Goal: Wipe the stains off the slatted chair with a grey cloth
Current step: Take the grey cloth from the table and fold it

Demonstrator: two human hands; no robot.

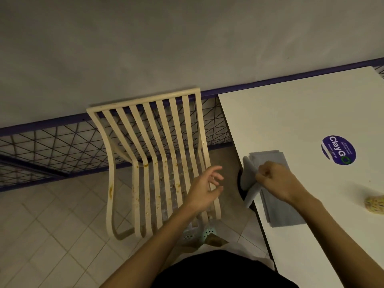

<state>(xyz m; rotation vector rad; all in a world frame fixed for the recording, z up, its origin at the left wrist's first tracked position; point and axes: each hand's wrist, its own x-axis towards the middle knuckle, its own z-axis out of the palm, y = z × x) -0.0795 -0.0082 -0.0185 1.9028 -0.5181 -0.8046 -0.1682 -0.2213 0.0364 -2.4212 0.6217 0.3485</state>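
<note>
A cream slatted chair (153, 154) stands on the tiled floor, its seat slats spotted with brown stains. To its right, a stack of grey cloths (280, 213) lies near the left edge of a white table (291, 113). My right hand (276, 179) pinches the top grey cloth (249, 179) and lifts it, so that it hangs folded over the table's edge. My left hand (205, 188) hovers over the chair's right side with fingers spread and relaxed, holding nothing.
A blue round sticker (338, 150) sits on the table top. A yellowish sponge-like object (375, 204) lies at the right edge. A purple-framed wire fence (52, 146) runs behind the chair, below a grey wall. My feet in slippers (199, 235) stand near the chair's front.
</note>
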